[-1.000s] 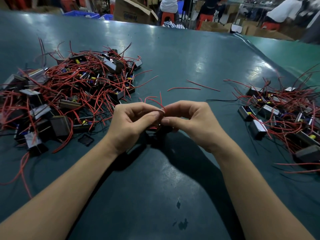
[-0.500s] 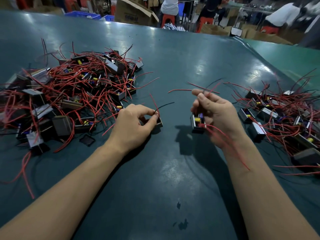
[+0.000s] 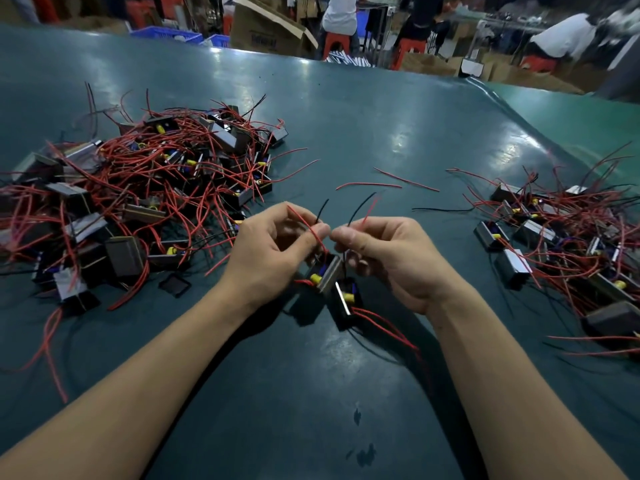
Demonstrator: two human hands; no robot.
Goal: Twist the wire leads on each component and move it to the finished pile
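My left hand (image 3: 273,252) and my right hand (image 3: 391,254) meet thumb to thumb over the middle of the green table (image 3: 346,133). The left hand pinches red and black wire leads (image 3: 310,226) of a small black component (image 3: 325,273) with yellow and blue parts hanging just below the fingers. The right hand pinches a red and a black lead (image 3: 363,211) of a second component (image 3: 346,299), which sits right beneath the first with twisted red leads trailing to the right. A large tangled pile of components (image 3: 138,199) lies to the left, a smaller pile (image 3: 568,237) to the right.
Loose red wire offcuts (image 3: 388,183) and a black offcut (image 3: 443,210) lie beyond my hands. A small black square part (image 3: 174,285) sits by the left pile. Cardboard boxes, blue crates, red stools and seated people are beyond the table's far edge.
My hands, apart half a second ago with one component each, have come back together at the centre. The right hand's component has moved left and down, beside the left hand's one.
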